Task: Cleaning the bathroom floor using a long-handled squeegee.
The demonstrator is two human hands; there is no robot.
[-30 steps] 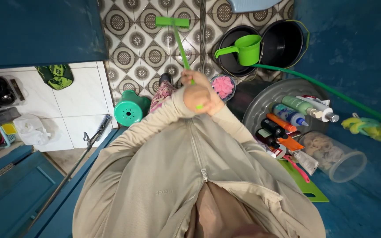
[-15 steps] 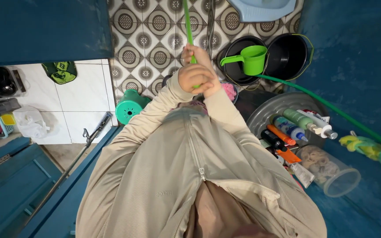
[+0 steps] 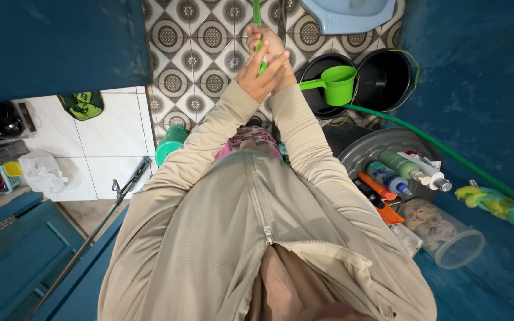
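Green handle: thin stick, running from the top edge of the head view down into both hands, over the patterned floor tiles. Its working end lies outside the picture.

Left hand: wrapped around the lower end of the handle, fingers partly spread, a short green stretch showing between them. Arm stretched forward in a beige sleeve.

Right hand: closed on the handle just above the left hand and touching it. Same beige sleeve.

Jacket: beige, zipped, filling the lower middle of the view.

Green dipper: sits on the rim of a black bucket, just right of the hands. A second black bucket stands beside it.

Light blue basin: at the top edge, right of the handle.

Green hose: runs from the buckets to the right edge.

Grey lid: carries tubes and bottles. A clear jar lies tipped just below.

Green stool: partly hidden behind the left sleeve.

White tiles: at the left, with a white plastic bag and a green patterned cloth.
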